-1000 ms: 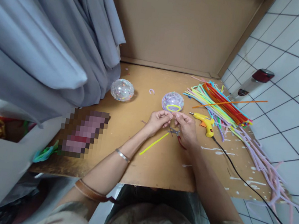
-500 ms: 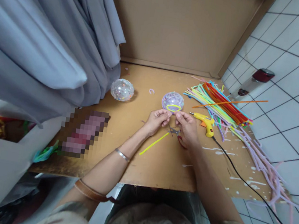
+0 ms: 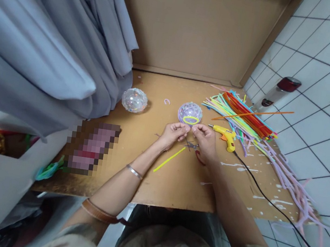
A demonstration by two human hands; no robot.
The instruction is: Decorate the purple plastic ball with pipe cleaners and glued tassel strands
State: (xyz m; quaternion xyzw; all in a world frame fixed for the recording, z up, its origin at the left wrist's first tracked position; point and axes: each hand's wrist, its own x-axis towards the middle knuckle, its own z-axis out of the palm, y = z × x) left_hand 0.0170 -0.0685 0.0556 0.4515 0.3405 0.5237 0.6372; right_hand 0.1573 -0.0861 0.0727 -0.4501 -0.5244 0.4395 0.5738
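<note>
My left hand (image 3: 175, 135) and my right hand (image 3: 205, 138) meet fingertip to fingertip, each pinched closed; what lies between the fingertips is too small to make out. Just beyond them sits a clear ball with lilac trim (image 3: 190, 110), with a yellow ring (image 3: 190, 120) at its near side. Scissors (image 3: 191, 145) with a red handle lie beneath my hands, partly hidden by the right one. A yellow pipe cleaner (image 3: 168, 160) rests on the table nearer to me. To the right is a yellow glue gun (image 3: 227, 137), its nozzle pointing left.
Another clear ball (image 3: 134, 100) stands at the left, with a small pink curl (image 3: 167, 101) beside it. Colored pipe cleaners (image 3: 242, 116) are heaped at the right. A black cord (image 3: 255, 178) crosses the right side. Grey cloth (image 3: 70, 53) hangs at the left.
My fingertips have drawn slightly closer together, the right hand having shifted a little left. Everything else lies as before.
</note>
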